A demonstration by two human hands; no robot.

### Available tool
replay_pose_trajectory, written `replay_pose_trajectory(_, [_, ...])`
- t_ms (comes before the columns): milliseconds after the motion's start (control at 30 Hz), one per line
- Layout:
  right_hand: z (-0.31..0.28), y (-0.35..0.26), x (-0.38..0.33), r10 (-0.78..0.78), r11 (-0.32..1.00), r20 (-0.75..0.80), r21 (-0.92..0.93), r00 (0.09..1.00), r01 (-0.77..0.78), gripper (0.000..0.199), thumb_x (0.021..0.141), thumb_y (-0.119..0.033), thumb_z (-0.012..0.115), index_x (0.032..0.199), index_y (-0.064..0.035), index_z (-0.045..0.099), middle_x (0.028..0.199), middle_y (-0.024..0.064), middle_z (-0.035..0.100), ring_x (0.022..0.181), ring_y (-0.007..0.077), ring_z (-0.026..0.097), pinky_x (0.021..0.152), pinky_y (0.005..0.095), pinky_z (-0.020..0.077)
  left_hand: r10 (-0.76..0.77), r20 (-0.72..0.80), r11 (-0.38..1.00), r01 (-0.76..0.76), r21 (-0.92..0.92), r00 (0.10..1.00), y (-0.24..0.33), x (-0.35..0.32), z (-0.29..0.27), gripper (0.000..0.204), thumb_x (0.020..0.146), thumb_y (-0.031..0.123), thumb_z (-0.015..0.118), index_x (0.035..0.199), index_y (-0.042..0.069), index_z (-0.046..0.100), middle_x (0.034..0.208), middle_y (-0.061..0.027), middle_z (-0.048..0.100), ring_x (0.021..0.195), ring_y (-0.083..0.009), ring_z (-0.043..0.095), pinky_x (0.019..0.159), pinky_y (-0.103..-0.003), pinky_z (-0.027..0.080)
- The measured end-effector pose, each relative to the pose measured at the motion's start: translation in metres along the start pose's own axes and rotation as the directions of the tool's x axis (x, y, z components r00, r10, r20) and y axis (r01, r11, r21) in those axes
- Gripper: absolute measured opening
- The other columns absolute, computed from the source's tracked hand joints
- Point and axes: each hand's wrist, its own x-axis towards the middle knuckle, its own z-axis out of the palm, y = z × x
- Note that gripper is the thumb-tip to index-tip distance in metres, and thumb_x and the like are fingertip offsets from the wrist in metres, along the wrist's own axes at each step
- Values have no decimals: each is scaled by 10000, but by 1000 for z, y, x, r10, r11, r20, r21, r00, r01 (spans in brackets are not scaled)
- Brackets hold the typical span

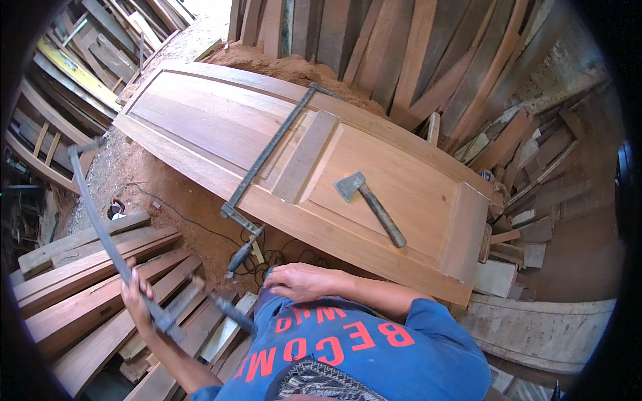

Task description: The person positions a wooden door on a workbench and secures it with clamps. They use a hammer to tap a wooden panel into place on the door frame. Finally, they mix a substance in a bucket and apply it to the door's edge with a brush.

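Note:
My left hand (137, 294) is wrapped round the steel bar of a long bar clamp (100, 227), raised slantwise on the left, its grey handle hanging near my shirt. My right hand (301, 281) lies against my body at the near edge of a wooden panel door (374, 264), fingers loosely stretched and partly hidden; I see nothing in it. Across the door a second bar clamp (271, 148) is fitted, its screw handle hanging over the near edge. On the right-hand panel rests a hatchet (371, 207) with a dark wooden handle.
Stacked planks (100, 287) lie at the lower left, close under the raised clamp. Tall boards (401, 60) lean behind the door. Offcuts (535, 234) crowd its right end. A black cable (180, 214) runs over the brown ground below the near edge.

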Motion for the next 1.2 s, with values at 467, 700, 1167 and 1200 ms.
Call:
replay_pose_trajectory(467, [-1, -32, -128, 428, 396, -508, 849, 748, 349, 481, 1073, -324, 440, 1424, 2, 392, 1378, 250, 542, 1170, 279, 618, 945, 382, 526, 200, 758, 946, 80, -315, 621, 2, -57, 451, 254, 1008, 174, 554, 1227, 47, 558, 671, -5, 536, 506, -89, 517, 459, -245, 445])
replay_pose_trajectory(700, [11, -28, -174, 724, 294, -614, 686, 314, 665, 345, 1057, -263, 488, 1278, 2, 515, 916, 141, 675, 807, 218, 660, 722, 347, 540, -135, 944, 876, 482, -28, 301, -83, -154, 539, 298, 988, 191, 588, 1224, 14, 541, 683, -28, 545, 528, -126, 540, 502, -276, 437])
replay_pose_trajectory(1167, [88, 35, -275, 807, 438, -590, 633, 31, 638, 299, 1026, -248, 567, 1186, 4, 575, 755, 36, 566, 659, 107, 510, 609, 248, 428, -261, 965, 864, 444, 237, -6, -216, -262, 581, 210, 1018, 171, 547, 1163, 32, 488, 715, -58, 575, 565, -168, 598, 546, -311, 517])
replay_pose_trajectory(1200, [92, 41, -283, 813, 440, -583, 629, 14, 641, 294, 1025, -247, 569, 1182, 1, 578, 755, 34, 567, 657, 107, 510, 608, 248, 429, -252, 968, 879, 416, 234, -12, -223, -267, 585, 212, 1020, 174, 546, 1168, 36, 485, 719, -58, 578, 570, -170, 602, 550, -313, 520])
